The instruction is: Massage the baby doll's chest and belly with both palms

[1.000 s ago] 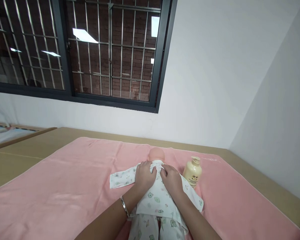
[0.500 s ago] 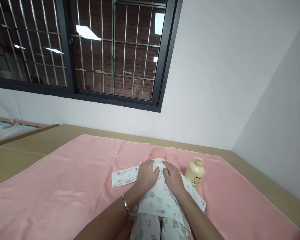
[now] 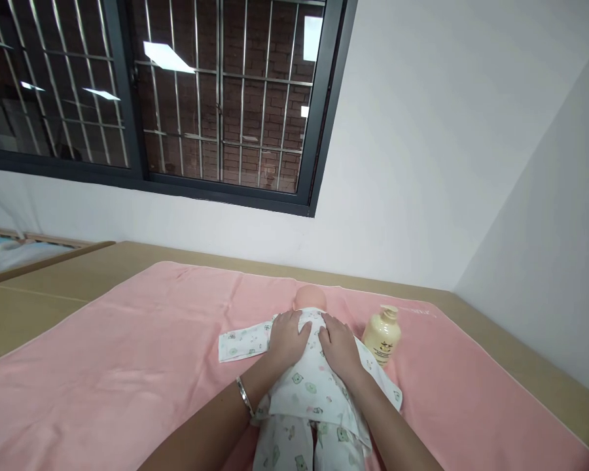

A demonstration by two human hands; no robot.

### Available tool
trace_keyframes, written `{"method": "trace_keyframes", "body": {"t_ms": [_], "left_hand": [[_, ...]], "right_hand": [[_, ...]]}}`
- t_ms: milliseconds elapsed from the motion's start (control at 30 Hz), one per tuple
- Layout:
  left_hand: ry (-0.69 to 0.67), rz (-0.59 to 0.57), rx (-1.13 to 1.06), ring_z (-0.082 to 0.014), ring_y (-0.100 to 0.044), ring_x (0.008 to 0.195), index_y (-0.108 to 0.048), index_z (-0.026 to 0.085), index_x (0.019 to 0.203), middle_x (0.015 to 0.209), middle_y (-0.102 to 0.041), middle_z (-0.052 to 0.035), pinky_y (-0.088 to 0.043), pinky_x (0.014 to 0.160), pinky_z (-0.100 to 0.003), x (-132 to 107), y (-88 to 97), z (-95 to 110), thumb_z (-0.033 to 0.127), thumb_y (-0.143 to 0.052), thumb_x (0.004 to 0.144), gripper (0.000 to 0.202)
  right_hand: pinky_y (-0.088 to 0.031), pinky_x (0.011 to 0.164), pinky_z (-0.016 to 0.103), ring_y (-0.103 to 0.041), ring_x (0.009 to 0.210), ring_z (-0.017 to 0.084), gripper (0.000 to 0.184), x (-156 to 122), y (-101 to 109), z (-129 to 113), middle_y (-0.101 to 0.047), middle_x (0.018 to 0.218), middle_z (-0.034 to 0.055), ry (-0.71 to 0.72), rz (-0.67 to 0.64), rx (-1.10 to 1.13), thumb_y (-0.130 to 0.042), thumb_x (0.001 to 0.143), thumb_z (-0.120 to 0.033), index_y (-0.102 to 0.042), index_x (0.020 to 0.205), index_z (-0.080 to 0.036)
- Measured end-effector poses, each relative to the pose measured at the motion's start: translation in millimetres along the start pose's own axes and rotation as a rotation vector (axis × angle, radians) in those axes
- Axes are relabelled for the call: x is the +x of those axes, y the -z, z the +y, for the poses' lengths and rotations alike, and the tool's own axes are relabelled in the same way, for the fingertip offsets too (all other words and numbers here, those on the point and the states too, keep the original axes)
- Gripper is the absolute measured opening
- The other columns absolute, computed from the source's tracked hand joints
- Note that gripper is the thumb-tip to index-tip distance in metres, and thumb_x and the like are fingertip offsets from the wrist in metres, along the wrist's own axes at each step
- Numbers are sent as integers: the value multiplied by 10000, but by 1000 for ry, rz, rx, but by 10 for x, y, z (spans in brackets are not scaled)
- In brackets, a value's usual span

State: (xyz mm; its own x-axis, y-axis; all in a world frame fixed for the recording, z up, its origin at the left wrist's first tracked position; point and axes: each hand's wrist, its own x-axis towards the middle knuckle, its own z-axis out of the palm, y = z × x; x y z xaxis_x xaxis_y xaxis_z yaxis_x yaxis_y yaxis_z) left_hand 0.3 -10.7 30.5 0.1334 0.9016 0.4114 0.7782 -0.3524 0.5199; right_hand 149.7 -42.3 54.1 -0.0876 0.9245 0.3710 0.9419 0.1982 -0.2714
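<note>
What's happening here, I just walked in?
A person has both hands on a doll lying on a pink blanket. The left hand and right hand rest side by side on the upper part of its white printed top, just below the head. One sleeve stretches out to the left. A yellow pump bottle stands to the right, untouched.

The shirt (image 3: 307, 389) and trousers (image 3: 285, 445) look from here like thin matt cloth, the doll's head (image 3: 310, 297) smooth plastic. The pink sheet (image 3: 127, 340) is matt, creased cloth; the bottle (image 3: 379, 332), glossy plastic; the bracelet (image 3: 244, 396), shiny metal; the window bars (image 3: 219, 111), metal; the surface (image 3: 88, 275), smooth.
</note>
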Motion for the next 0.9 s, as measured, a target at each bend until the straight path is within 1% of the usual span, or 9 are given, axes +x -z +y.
{"method": "trace_keyframes", "body": {"t_ms": [100,167,300,433,533,633,700,767,900], "left_hand": [[-23,4,-25,-246,-554,1167,-599,169,1209,1207,-653,-95,-359,1045,-394,6,-22,-34,371,-400,927,400],[-48,17,-45,-237,-555,1160,-598,180,1210,1207,-654,-84,-371,1038,-388,-4,-28,-43,350,-400,929,384],[-84,73,-73,-228,-576,1116,-627,188,1153,1166,-669,-78,-409,1001,-378,-49,-38,-29,314,-382,936,350],[-10,110,-51,-247,-587,1096,-638,182,1129,1116,-684,-93,-425,981,-386,-68,-48,-7,318,-437,907,329],[19,89,-39,-252,-576,1117,-622,161,1169,1131,-675,-108,-413,996,-390,-45,-49,-14,336,-446,904,363],[-47,62,-32,-249,-561,1138,-608,149,1194,1175,-657,-109,-395,1018,-397,-21,-46,-34,346,-408,925,388],[-87,68,-37,-239,-559,1141,-605,155,1197,1201,-649,-101,-395,1019,-389,-23,-41,-40,338,-379,940,388],[-103,78,-42,-227,-569,1129,-607,168,1191,1201,-652,-89,-405,1008,-373,-40,-30,-31,322,-362,947,378],[-54,93,-2,-235,-595,1086,-630,181,1133,1137,-679,-86,-428,967,-367,-90,3,26,311,-387,933,340]], "right_hand": [[-327,1049,358,-500,1229,208,474,21,-19,56,-565,1341,98,101,1,71,-290,930,-199,-489,1355,-129],[-324,1056,340,-504,1225,204,468,7,-18,38,-566,1340,103,112,9,56,-288,933,-192,-505,1341,-117],[-361,1008,322,-566,1134,228,398,-61,-6,-91,-641,1215,123,9,49,-90,-314,943,-212,-603,1206,-133],[-375,982,331,-595,1071,240,355,-92,-9,-151,-684,1089,125,-69,72,-167,-321,949,-223,-648,1070,-156],[-362,1016,324,-559,1149,225,390,-64,-29,-73,-651,1181,114,-45,43,-91,-305,949,-227,-611,1174,-142],[-287,1104,348,-408,1328,229,464,-25,-49,33,-523,1383,109,27,17,-18,-288,948,-227,-503,1342,-111],[-253,1130,375,-340,1377,241,486,-11,-48,66,-461,1442,114,53,0,-9,-283,947,-227,-472,1376,-99],[-274,1116,375,-383,1348,237,478,-19,-31,56,-491,1415,116,66,-5,-6,-288,945,-226,-492,1362,-109],[-373,1009,321,-556,1155,216,414,-86,15,-29,-637,1222,107,16,56,-27,-317,937,-223,-602,1229,-153]]}}
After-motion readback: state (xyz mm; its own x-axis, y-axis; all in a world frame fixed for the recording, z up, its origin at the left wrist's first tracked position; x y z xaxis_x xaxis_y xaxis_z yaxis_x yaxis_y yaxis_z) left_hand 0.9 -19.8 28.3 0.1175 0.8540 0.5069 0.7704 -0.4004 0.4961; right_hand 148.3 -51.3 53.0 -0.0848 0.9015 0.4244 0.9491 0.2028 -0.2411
